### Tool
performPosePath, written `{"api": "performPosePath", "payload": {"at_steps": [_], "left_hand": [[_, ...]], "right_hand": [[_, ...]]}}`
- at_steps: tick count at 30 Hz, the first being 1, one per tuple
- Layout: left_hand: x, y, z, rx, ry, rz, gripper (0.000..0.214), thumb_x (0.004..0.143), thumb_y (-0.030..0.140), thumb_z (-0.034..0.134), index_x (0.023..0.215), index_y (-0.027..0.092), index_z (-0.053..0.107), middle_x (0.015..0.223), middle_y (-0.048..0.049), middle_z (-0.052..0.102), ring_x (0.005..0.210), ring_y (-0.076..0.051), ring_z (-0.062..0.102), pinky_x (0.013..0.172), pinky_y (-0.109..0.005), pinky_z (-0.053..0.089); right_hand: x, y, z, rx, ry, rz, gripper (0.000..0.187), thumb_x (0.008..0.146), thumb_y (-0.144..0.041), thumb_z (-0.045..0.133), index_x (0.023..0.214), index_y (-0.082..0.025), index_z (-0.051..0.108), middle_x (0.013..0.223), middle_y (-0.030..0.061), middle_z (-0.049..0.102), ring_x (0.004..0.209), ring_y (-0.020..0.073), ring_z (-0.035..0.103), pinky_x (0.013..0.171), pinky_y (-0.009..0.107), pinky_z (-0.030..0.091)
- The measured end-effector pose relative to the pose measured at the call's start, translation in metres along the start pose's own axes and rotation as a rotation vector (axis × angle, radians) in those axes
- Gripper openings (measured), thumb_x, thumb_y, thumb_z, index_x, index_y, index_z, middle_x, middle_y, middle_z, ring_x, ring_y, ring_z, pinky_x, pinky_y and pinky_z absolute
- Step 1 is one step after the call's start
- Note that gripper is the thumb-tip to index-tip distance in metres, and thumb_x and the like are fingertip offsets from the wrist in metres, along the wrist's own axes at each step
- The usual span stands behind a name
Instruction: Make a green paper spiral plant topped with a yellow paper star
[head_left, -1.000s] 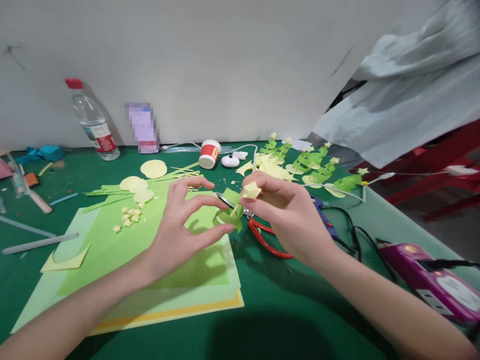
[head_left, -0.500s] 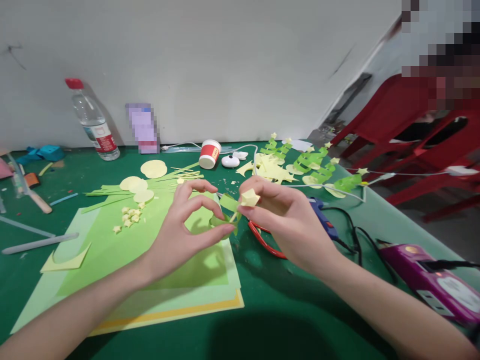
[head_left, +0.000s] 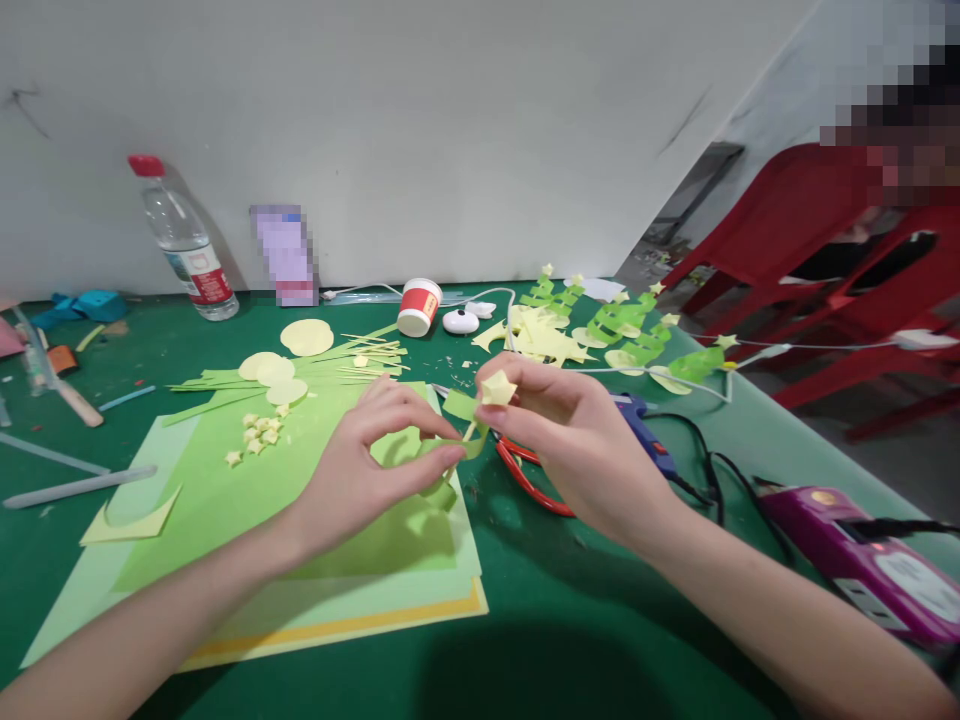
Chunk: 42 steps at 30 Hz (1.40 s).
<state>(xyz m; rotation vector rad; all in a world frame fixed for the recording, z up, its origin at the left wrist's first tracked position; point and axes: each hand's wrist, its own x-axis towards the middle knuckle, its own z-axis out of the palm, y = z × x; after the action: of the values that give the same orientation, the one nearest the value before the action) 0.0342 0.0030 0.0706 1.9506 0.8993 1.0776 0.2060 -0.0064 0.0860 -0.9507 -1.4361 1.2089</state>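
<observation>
Between thumb and fingers, my right hand [head_left: 585, 440] grips a small pale-yellow paper star [head_left: 498, 387] at the top of a thin pale stick. A curled green paper strip [head_left: 460, 404] winds around this stick. My left hand [head_left: 367, 460] pinches the strip and perhaps the stick lower down; its fingertips partly hide both. Beneath the left hand lies a stack of green paper sheets [head_left: 420, 555]. Several small folded stars [head_left: 259, 432] rest on the stack. Red-handled scissors [head_left: 536, 492] lie under my right hand, which covers part of them.
Finished green spirals with stars [head_left: 651, 347] stand at the back right beside yellow paper scraps [head_left: 538, 335]. A blue glue gun [head_left: 651, 440] and a purple power strip [head_left: 862, 565] are on the right. Further back are a paper cup [head_left: 419, 307], yellow discs [head_left: 307, 338] and a bottle [head_left: 191, 250].
My left fingers have come together and closed on the green strip, where thumb and fingers were wider apart before. The star in my right hand has barely shifted.
</observation>
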Motion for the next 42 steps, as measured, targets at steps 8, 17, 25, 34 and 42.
{"api": "performPosePath", "payload": {"at_steps": [8, 17, 25, 34, 42], "left_hand": [[-0.0003, 0.0025, 0.0003, -0.023, -0.019, -0.021, 0.009, 0.079, 0.021, 0.060, 0.072, 0.022, 0.065, 0.070, 0.0009, 0.059, 0.074, -0.015, 0.053, 0.085, -0.038, 0.038], [-0.0011, 0.0058, 0.0007, -0.067, -0.020, -0.104, 0.008, 0.076, 0.024, 0.063, 0.069, 0.022, 0.066, 0.070, -0.0007, 0.059, 0.076, -0.016, 0.054, 0.076, -0.036, 0.042], [-0.0005, 0.0055, 0.0015, -0.098, -0.043, -0.196, 0.011, 0.076, 0.029, 0.065, 0.069, 0.020, 0.067, 0.073, -0.0009, 0.060, 0.076, -0.015, 0.056, 0.073, -0.033, 0.043], [-0.0002, 0.0063, -0.0002, -0.104, -0.055, -0.212, 0.012, 0.077, 0.029, 0.064, 0.068, 0.022, 0.068, 0.076, -0.0012, 0.062, 0.078, -0.016, 0.057, 0.075, -0.033, 0.045], [0.0019, 0.0047, 0.0008, -0.121, -0.085, -0.235, 0.014, 0.075, 0.031, 0.065, 0.065, 0.021, 0.067, 0.072, -0.0003, 0.062, 0.075, -0.015, 0.057, 0.074, -0.031, 0.045]], "right_hand": [[0.0007, 0.0007, 0.0005, -0.022, 0.000, 0.034, 0.011, 0.073, -0.022, 0.064, 0.069, -0.019, 0.054, 0.071, -0.0024, 0.046, 0.064, 0.0078, 0.040, 0.057, 0.021, 0.033], [0.0026, 0.0001, -0.0001, -0.045, -0.008, 0.046, 0.013, 0.072, -0.022, 0.065, 0.067, -0.018, 0.053, 0.069, -0.0034, 0.046, 0.063, 0.0073, 0.040, 0.058, 0.022, 0.032], [0.0023, 0.0013, 0.0001, -0.064, -0.014, 0.033, 0.013, 0.074, -0.024, 0.063, 0.068, -0.018, 0.053, 0.070, -0.0030, 0.046, 0.064, 0.0081, 0.040, 0.059, 0.023, 0.032], [0.0018, -0.0007, 0.0004, -0.065, -0.010, 0.050, 0.012, 0.074, -0.024, 0.063, 0.067, -0.018, 0.054, 0.071, -0.0025, 0.046, 0.064, 0.0085, 0.040, 0.059, 0.023, 0.032], [0.0022, 0.0002, 0.0000, -0.072, -0.001, 0.036, 0.014, 0.075, -0.026, 0.063, 0.068, -0.018, 0.054, 0.070, -0.0028, 0.045, 0.064, 0.0081, 0.039, 0.059, 0.023, 0.033]]}}
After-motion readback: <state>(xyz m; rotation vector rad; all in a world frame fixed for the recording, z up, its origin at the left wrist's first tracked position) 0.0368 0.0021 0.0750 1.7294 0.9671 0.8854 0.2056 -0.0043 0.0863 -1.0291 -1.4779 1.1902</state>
